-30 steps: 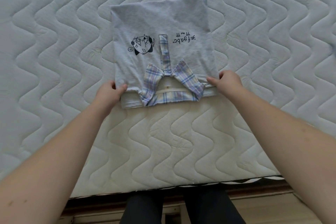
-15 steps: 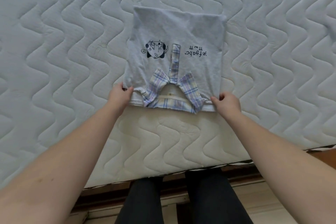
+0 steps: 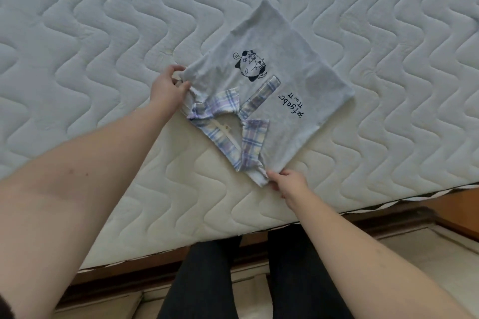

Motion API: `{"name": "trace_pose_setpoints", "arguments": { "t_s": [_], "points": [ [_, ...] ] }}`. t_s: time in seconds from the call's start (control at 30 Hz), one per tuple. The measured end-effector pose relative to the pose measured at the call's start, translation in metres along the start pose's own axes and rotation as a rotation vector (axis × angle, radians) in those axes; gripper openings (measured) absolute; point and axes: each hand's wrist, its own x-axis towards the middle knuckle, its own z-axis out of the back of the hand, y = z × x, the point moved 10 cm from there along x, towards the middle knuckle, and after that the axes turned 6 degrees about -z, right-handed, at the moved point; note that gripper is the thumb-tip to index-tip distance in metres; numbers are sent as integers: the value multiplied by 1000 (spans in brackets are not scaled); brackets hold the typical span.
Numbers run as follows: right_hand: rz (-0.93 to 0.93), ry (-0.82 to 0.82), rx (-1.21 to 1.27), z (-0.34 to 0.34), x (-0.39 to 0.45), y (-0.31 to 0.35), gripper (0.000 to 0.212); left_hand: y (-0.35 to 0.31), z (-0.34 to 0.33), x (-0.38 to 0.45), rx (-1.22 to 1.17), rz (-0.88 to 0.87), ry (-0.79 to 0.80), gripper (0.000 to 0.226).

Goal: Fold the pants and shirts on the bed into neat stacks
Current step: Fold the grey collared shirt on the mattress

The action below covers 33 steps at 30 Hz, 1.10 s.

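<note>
Turned cornerwise on the bed (image 3: 103, 33): folded gray shirt (image 3: 285, 65), left hand (image 3: 167, 87) and right hand (image 3: 290, 184) pinching collar-side corners; folding looks finished, ready for stacking.

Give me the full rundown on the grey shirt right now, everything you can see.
The shirt is light grey soft knit, folded into a rough rectangle that lies skewed on the quilted mattress near its front edge. It has a plaid collar and placket in lilac, blue and cream, a black cartoon head print and dark lettering. The left hand pinches one collar-end corner; the right hand pinches the other. The cloth bunches slightly at both grips.
</note>
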Motion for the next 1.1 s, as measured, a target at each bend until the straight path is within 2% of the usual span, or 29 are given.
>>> {"name": "trace_pose_setpoints", "arguments": {
  "t_s": [0.1,0.17,0.23,0.3,0.4,0.6,0.83,0.93,1.03,1.1],
  "points": [
    [-52,101,116,-58,-14,-9,22,-11,15,16,-23,-67,-20,26],
    [-58,110,88,-81,-20,-7,25,-13,20,21,-22,-79,-15,27],
    [-60,72,-70,-82,-23,0,36,-8,19,15,71,-73,21,35],
    [-67,58,-179,-76,-27,7,43,2,23,0,120,-48,-12,41],
    [-19,100,-238,-62,-38,25,41,21,26,-38,-2,16,-122,42],
    [396,106,-382,-42,-57,135,24,59,-20,-120,-360,251,-204,37],
    [798,96,-615,-86,-70,260,13,83,-68,-200,-834,537,-431,19],
    [980,55,-730,-105,-85,297,13,92,-89,-231,-896,673,-507,12],
    [1129,43,-823,-119,-95,324,25,97,-109,-267,-890,827,-624,14],
    [1202,46,-928,-131,-98,338,33,95,-128,-290,-895,945,-645,14]
  ]
}}
